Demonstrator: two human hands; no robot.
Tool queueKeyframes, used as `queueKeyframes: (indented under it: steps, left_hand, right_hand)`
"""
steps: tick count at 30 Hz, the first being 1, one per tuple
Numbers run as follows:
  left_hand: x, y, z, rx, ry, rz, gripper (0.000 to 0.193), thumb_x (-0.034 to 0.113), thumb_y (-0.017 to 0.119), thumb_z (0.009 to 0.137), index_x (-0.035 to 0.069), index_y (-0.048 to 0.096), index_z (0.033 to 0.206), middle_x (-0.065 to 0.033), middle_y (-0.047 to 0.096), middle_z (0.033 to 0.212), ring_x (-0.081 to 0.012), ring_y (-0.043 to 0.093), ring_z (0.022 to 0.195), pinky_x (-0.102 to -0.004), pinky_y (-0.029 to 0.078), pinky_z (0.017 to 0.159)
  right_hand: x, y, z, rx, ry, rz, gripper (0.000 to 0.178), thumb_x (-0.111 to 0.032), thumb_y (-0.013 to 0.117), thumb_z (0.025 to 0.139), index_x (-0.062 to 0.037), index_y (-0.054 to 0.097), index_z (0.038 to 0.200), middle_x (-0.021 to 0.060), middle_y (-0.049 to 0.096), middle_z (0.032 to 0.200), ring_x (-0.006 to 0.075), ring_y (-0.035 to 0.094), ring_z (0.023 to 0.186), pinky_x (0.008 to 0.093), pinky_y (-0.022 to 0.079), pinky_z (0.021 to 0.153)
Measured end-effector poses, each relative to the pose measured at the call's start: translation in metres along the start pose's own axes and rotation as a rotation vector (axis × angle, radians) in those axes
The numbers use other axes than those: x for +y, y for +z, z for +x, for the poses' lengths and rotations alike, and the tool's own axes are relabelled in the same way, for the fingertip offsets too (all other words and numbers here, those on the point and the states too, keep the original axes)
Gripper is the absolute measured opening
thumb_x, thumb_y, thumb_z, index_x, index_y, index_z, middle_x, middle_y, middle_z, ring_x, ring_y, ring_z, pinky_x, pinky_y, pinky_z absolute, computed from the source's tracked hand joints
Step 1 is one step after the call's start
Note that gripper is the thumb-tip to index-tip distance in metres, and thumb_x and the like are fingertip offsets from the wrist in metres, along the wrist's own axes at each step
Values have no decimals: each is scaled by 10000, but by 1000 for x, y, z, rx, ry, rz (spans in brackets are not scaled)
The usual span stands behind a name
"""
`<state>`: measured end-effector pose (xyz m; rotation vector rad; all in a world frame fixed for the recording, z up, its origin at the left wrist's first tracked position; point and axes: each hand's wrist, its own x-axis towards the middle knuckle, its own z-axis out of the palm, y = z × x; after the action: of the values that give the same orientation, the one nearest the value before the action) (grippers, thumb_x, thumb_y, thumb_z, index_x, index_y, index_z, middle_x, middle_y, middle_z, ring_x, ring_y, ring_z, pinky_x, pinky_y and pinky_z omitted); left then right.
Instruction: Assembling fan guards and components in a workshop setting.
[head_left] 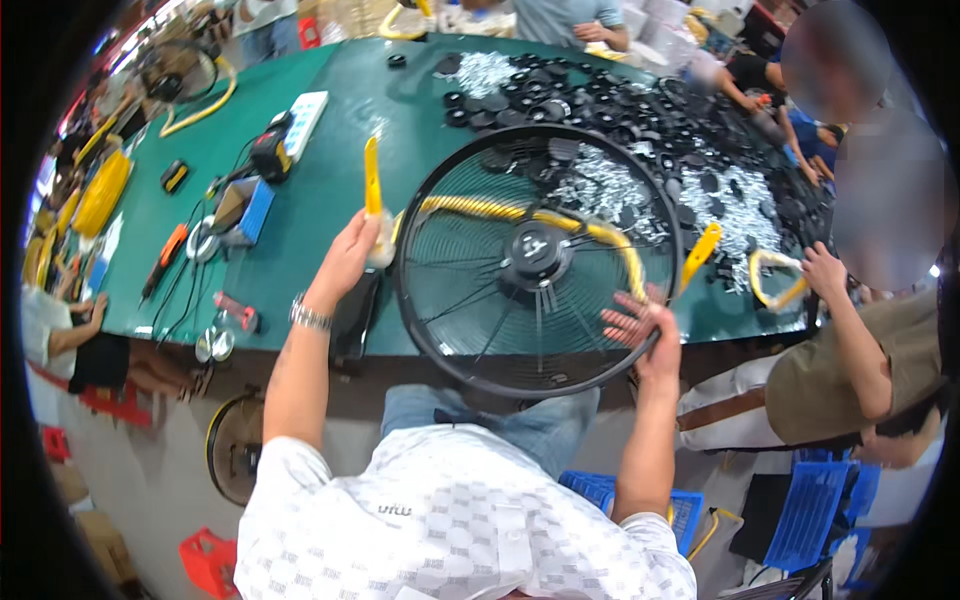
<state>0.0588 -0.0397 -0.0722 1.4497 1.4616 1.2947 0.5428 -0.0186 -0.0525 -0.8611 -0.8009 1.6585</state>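
My left hand is curled around the base of a flat yellow bracket that sticks straight up, with some pale piece right by the fingers that's too blurry to make out. My right hand is spread wide, fingers fanned at the lower right rim of the black fan; from here I can't tell if they're in front of the wires or behind. The fan faces up at me between both hands, tilted, over the near edge of the green table. A yellow tube runs across it, seen through the grille, and a second yellow bracket pokes out just past the rim on the right. Beyond that there's a big spread of black round caps with heaps of silver metal bits mixed in. Off to the right, a co-worker's hand is at a yellow loop. Over on the left I've got a blue bin, an orange-and-black tool and a white power strip, and another fan stands near the far left corner.
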Motion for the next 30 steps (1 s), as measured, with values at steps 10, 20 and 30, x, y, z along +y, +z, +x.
queueKeyframes:
  steps: [10, 20, 30]
  left_hand:
    - [1, 25, -4, 126, 39, 192, 343, 291, 417, 1045, 20, 573, 1187, -14, 568, 837, -101, 518, 778, -276, 446, 695]
    - [-19, 41, -2, 261, 111, 242, 428, 289, 410, 1057, -8, 462, 1359, -50, 558, 1063, -139, 521, 944, -278, 431, 859]
    - [-43, 43, -1, 292, 70, 238, 458, 245, 384, 1063, -69, 398, 1396, -163, 468, 1402, -245, 423, 1297, -358, 281, 1110]
  right_hand:
    - [30, -77, 28, -90, 166, 233, 632, -420, 571, 890, -115, 354, 1398, 320, 503, 1311, 492, 595, 1088, 537, 549, 844]
    - [18, -21, -32, 245, 37, -23, 638, -350, 564, 975, -29, 316, 1467, 139, 455, 1358, 256, 564, 1131, 414, 548, 817]
    - [10, -74, -2, 741, -466, -520, 277, -235, 583, 979, 16, 655, 1071, 85, 685, 955, 159, 663, 796, 291, 549, 632]
